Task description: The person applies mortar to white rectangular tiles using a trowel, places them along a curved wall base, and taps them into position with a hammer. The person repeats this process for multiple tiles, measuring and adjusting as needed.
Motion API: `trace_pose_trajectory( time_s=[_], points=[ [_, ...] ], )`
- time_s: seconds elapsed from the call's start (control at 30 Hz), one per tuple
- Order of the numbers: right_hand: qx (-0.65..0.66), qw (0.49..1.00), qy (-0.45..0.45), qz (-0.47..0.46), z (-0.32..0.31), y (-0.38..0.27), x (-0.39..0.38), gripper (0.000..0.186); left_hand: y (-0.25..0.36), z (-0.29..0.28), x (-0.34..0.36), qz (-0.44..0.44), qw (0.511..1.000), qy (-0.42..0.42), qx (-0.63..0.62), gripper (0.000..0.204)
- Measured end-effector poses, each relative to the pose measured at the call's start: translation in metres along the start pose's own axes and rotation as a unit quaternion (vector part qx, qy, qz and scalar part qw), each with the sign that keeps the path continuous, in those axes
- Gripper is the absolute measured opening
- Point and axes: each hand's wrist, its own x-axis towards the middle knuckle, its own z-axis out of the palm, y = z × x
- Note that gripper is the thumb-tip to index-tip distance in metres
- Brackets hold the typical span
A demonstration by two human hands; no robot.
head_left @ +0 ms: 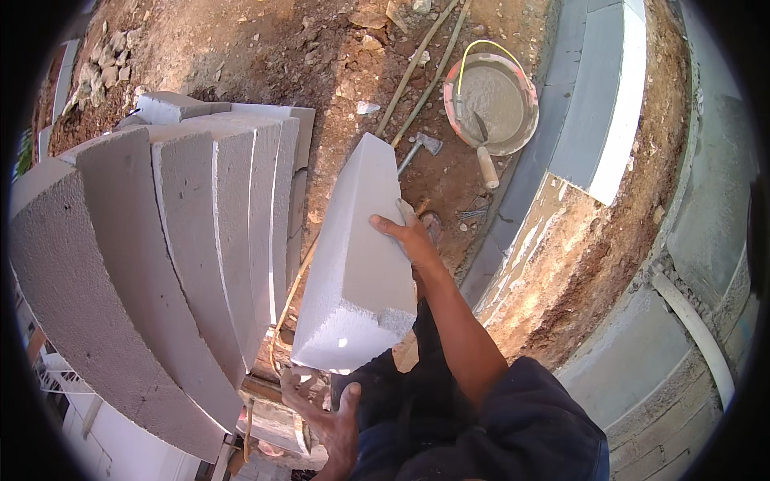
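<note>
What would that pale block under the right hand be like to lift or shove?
The pale block is likely stiff, since its faces look flat and crisp-edged. It may feel heavy, being far bulkier than the right hand on it. Its matte, grainy surface suggests it probably won't be slippery.

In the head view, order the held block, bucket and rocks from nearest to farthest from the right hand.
1. Held block: touching the right hand.
2. Bucket: ahead, to the right.
3. Rocks: at the upper left.
</note>
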Motion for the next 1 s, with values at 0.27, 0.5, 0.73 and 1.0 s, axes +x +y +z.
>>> trace_pose_trajectory(
  time_s=[0.27,0.5,0.73,1.0],
  points=[
    [-0.041,0.997,-0.055,0.020,-0.047,-0.037,0.057,0.068,-0.022,0.059,0.087,0.467,0.827,0.094,0.299,0.122],
    [-0.619,0.691,0.372,0.015,-0.173,-0.041,0.137,0.082,0.006,0.065,0.098,0.482,0.826,0.132,0.261,0.120],
    [-0.608,0.738,0.291,0.030,-0.211,-0.033,0.175,0.051,0.015,0.055,0.129,0.505,0.829,0.144,0.193,0.133],
    [-0.651,0.664,0.367,-0.031,-0.269,-0.027,0.175,0.038,0.037,0.046,0.133,0.501,0.812,0.127,0.272,0.135]
  ],
)
